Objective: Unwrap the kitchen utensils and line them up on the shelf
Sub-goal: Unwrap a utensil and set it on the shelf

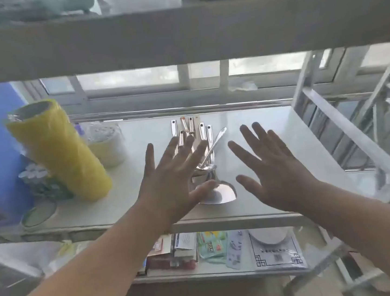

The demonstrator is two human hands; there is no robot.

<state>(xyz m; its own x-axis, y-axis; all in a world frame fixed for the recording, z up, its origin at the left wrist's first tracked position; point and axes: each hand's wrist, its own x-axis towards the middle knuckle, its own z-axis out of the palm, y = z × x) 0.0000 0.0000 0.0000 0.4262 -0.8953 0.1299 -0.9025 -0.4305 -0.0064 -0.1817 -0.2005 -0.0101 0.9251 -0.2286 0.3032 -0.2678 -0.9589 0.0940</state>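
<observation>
Fingers of both the left hand (pixel 176 181) and right hand (pixel 274 170) spread straight, gripping nothing, above the utensils (pixel 203 144) lying between and beyond them; packet writing unreadable.

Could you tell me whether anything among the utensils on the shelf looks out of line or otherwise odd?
One spoon lies slanted, its handle angling right across the otherwise parallel utensils. The yellow roll at the shelf's left end leans. Both hands are open above the shelf, holding nothing.

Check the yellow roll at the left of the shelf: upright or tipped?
Tipped. The yellow roll leans, its open top end toward the left and its base on the shelf. What it leans against cannot be told.
</observation>
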